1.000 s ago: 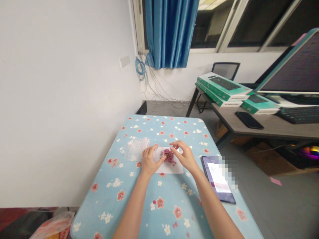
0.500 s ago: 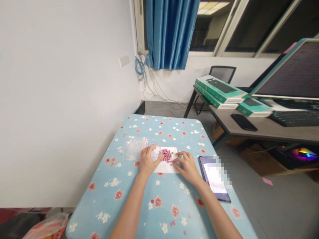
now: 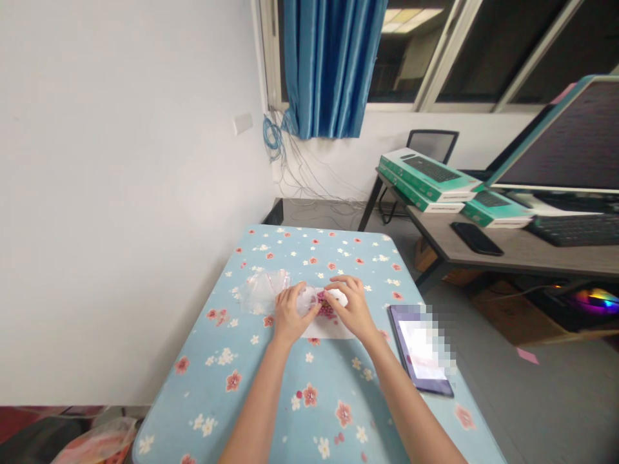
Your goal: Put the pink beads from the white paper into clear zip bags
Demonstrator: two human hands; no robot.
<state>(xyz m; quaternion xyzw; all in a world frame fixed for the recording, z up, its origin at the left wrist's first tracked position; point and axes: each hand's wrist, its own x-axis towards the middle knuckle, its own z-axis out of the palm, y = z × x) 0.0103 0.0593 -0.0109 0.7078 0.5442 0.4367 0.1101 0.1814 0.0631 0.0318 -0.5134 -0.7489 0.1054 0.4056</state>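
My left hand [image 3: 291, 316] is curled round a small clear plastic container [image 3: 307, 298] that lies low over a white sheet [image 3: 333, 332], its round opening towards the right. Pink beads [image 3: 326, 310] lie in a loose heap on the sheet, just beside that opening. My right hand [image 3: 353, 306] arches over the heap, thumb and fingertips drawn close together at the container's mouth. What sits between those fingertips is too small to make out. To the left of my left hand, a crumpled clear plastic bag [image 3: 264, 291] rests on the flowered tablecloth [image 3: 271, 393].
A tablet [image 3: 420, 351] with a lit screen lies near the table's right edge. On the desk to the right are keyboard boxes [image 3: 428, 174], a black phone [image 3: 476, 238], a keyboard [image 3: 580, 229] and a monitor [image 3: 565, 142]. A white wall [image 3: 120, 193] borders the left side.
My right hand has moved left from the sheet's right side to above the beads, and its fingertips have drawn together by the container. My left hand stays around the container.
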